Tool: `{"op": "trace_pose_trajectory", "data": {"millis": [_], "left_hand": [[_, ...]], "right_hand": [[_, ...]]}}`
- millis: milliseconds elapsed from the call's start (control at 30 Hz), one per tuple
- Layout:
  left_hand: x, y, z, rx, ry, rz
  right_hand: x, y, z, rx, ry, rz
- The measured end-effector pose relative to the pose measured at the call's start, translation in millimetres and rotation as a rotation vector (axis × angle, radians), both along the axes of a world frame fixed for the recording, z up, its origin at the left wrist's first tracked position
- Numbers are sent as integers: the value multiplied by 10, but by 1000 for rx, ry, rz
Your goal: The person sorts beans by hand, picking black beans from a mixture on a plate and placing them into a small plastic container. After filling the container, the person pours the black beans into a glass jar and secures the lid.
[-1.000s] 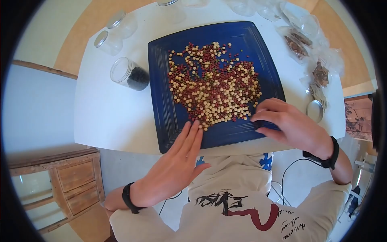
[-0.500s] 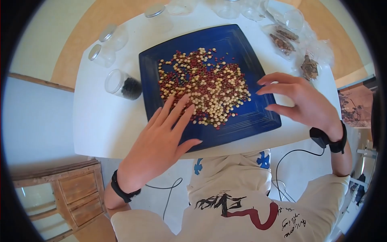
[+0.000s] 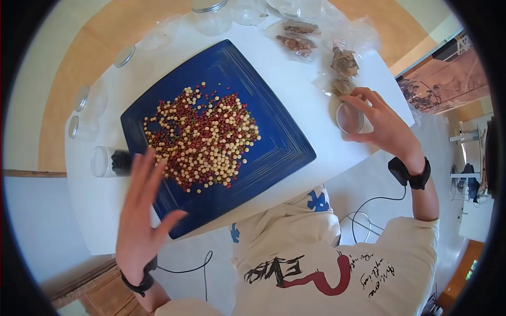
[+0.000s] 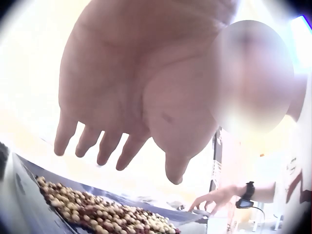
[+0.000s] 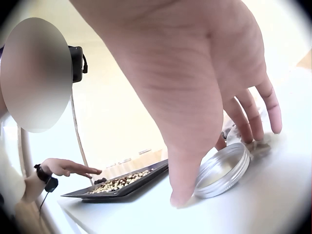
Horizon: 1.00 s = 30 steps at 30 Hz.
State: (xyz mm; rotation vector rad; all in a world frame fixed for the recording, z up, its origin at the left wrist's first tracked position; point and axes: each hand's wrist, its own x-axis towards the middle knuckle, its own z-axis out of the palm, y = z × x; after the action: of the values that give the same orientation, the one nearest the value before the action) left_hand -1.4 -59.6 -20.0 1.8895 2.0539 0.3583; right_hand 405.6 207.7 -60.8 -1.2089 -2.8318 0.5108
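A metal jar lid point(image 3: 349, 117) lies on the white table, its hollow side showing in the right wrist view. My right hand point(image 3: 383, 124) is spread around it, thumb at the near edge and fingertips by the far edge. In the right wrist view, the thumb point(image 5: 183, 187) comes down right beside the rim. My left hand point(image 3: 139, 210) is held over the left corner of the blue square tray point(image 3: 274, 152), fingers straight and thumb apart, holding nothing. Mixed beans point(image 3: 205, 137), cream, red and green, are spread on the tray.
A clear jar point(image 3: 103, 161) with black contents lies by the tray's left corner, partly behind my left fingers. Several glass jars point(image 3: 211, 21) line the far and left table edges. Plastic bags of dried brown pieces point(image 3: 296, 45) lie at the far right.
My right hand has moved from the tray's right side out to the jar lid. The left hand has lifted back off the beans toward the tray's left corner. The head view has turned right.
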Motion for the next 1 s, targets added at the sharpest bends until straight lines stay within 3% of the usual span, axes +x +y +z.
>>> {"op": "trace_pose_trajectory", "data": {"millis": [67,133,233,333,433,533,600,667,767,900,933,1000], "left_hand": [[-143,-66,41,75,92,86],[-312,-133,44,312,134,381],[-675,-233,-98,480,269,523],[-1026,-298,-387,429,-52,618],[-1142,-202,-564,352,-317,653],[-1273,-74,-688,411,-546,656],[-1315,-64,-700,428,-548,639],[-1275,-25,-609,443,-549,614],[-1028,23,-386,609,-370,491],[-549,95,-107,536,-428,433],[-406,137,-83,537,-470,329],[-259,207,-77,546,-518,222]], "right_hand": [[3,-13,2,3,19,5],[-25,-16,25,4,48,43],[-126,7,116,-4,137,49],[-434,-62,310,97,271,171],[-840,-162,527,42,315,244],[-1238,-212,593,-1,356,336],[-1526,-197,611,-4,458,534],[-1812,-248,676,-7,505,580],[-2182,-299,696,-65,590,571],[-2530,-452,877,-85,570,619],[-2579,-476,899,-80,565,623],[-2643,-500,917,97,636,791]]}}
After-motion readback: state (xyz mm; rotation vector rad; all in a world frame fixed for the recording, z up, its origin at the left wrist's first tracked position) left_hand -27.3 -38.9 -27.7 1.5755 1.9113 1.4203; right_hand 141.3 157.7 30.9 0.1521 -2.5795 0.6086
